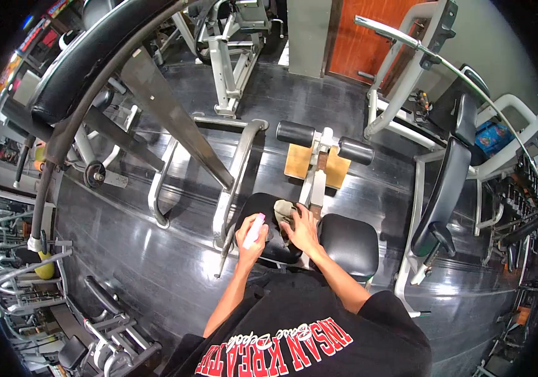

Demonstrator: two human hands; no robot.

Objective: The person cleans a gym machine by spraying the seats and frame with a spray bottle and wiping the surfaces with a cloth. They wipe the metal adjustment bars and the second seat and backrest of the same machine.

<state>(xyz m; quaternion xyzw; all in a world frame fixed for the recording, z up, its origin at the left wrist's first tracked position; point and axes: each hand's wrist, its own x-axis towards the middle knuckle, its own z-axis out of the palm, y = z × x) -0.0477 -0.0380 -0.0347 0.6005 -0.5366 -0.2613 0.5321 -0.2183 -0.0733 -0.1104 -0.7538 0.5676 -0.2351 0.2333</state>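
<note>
My left hand (pixel 247 250) is wrapped round a small white bottle (pixel 254 232) with a pink top, held tilted over the left part of a black padded seat (pixel 275 249). Beside it, my right hand (pixel 305 234) has its fingers curled over a crumpled greyish-beige cloth (pixel 285 212), which lies against that same pad. Part of the cloth is hidden under the fingers. A second black pad (pixel 349 244) sits just right of my right wrist.
Ahead of the seat are two black foam rollers (pixel 296 134) on a metal post, above a wooden board (pixel 298 161). A grey machine frame (pixel 237 166) stands close on the left. To the right is a bench (pixel 445 195) with a barbell (pixel 470 81) above it.
</note>
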